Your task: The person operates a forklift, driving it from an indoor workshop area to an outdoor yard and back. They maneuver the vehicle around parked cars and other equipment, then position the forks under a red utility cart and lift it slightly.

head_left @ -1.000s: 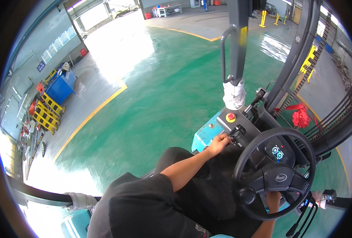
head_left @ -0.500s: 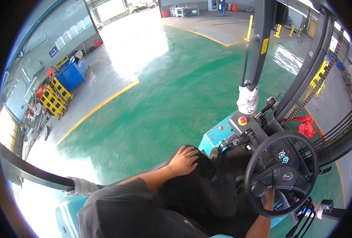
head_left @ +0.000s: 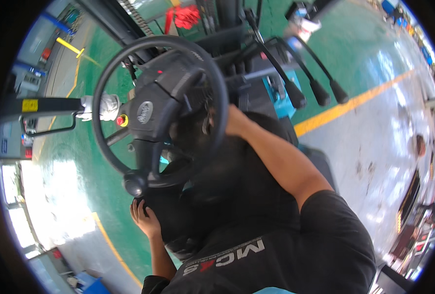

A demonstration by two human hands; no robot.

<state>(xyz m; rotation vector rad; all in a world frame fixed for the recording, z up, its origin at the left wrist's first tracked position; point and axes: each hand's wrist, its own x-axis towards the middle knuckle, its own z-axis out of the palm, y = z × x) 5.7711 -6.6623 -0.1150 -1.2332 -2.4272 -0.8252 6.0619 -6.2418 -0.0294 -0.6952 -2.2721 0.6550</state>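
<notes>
My left hand (head_left: 146,220) lies on my left knee with its fingers spread, just below the round knob (head_left: 134,184) of the black steering wheel (head_left: 99,98). My right hand (head_left: 233,120) reaches to the right side of the steering column (head_left: 151,93). The wheel rim crosses in front of its fingertips, so their grip is hidden. Close to those fingers hangs a small metal ring-like piece (head_left: 206,125), too blurred to name surely. To the right of the wheel stand several black control levers (head_left: 296,95) with knobs, apart from my hand.
Left of the wheel sits a red emergency stop button (head_left: 122,120). A grey post with a white wrapped end (head_left: 102,107) stands beyond it. A red cloth bundle (head_left: 185,17) hangs ahead. The green floor (head_left: 320,112) bears a yellow line (head_left: 359,101) at the right.
The view has swung to the right and rolled, bringing the wheel to the centre-left and the levers into full sight. My left hand stays on my knee; my right hand stays behind the wheel.
</notes>
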